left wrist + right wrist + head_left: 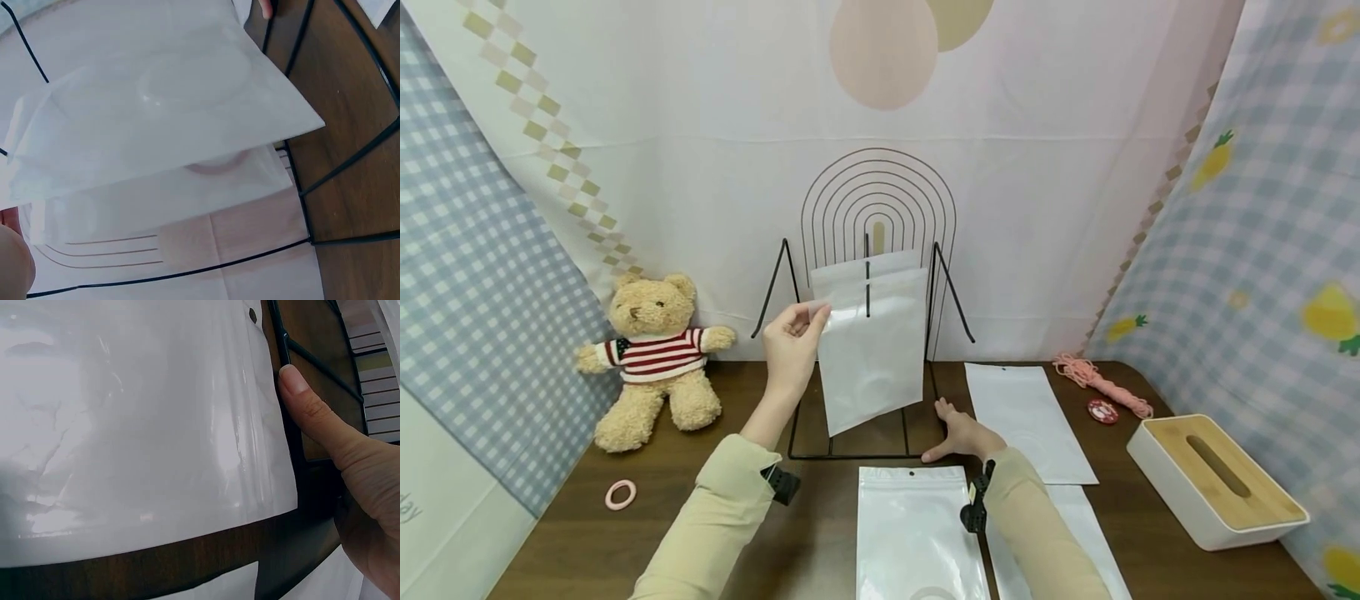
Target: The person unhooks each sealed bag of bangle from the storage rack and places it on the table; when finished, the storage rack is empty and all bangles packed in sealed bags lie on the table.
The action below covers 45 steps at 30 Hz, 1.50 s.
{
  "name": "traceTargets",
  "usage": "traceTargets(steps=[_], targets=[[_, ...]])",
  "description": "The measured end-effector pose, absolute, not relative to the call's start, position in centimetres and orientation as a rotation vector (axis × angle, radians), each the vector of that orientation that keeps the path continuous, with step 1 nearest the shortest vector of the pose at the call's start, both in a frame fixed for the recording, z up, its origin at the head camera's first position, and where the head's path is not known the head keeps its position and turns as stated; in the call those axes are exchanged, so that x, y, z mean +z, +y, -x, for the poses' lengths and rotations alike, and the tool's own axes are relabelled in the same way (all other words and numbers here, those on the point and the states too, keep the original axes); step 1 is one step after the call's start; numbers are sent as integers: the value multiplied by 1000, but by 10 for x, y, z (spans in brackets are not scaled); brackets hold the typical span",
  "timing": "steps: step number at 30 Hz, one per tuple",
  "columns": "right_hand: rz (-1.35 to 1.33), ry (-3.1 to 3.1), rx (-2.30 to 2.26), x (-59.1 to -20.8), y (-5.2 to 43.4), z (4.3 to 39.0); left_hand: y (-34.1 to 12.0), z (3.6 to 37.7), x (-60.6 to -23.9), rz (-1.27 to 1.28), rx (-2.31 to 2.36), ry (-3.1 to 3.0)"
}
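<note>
My left hand (pixel 792 346) pinches the upper left edge of a white zip bag (pixel 876 367) between thumb and fingers. That bag hangs tilted on the middle prong of a black wire display rack (pixel 857 457). Behind it on the same prong is a second white bag (pixel 895 261); the left wrist view shows both bags, one overlapping the other. My right hand (pixel 964 433) is spread at the right front corner of the rack's base, its thumb (pixel 312 409) against the front wire. Just in front of the base lies another white zip bag (pixel 917 525) with a punched hole.
More white bags (pixel 1026 421) lie to the right. Beyond them are a pink cord bundle (pixel 1105 387), a round red badge (pixel 1102 411) and a wood-topped tissue box (pixel 1217 483). A teddy bear (pixel 658 358) sits at left, behind a pink ring (pixel 621 495).
</note>
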State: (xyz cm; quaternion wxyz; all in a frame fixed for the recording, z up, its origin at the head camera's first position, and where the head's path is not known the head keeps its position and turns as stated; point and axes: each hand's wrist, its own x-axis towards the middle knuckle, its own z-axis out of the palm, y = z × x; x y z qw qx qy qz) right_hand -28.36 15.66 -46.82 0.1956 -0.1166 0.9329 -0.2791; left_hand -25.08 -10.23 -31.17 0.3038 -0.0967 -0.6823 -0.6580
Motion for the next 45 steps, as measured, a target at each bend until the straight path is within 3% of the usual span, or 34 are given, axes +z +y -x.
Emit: traceTargets(steps=[20, 27, 32, 39, 45], targets=[[314, 2609, -762, -471, 159, 286, -119, 212, -326, 213, -1819, -1810], [365, 2607, -779, -475, 158, 286, -151, 175, -325, -15, -2030, -1908], [332, 2598, -788, -475, 157, 287, -193, 156, -344, -285, -2125, -2040], [315, 2596, -805, -470, 159, 288, -251, 167, -380, -458, -2321, -2121], [337, 2578, -816, -467, 158, 287, -276, 185, -410, -507, -2084, -2404]])
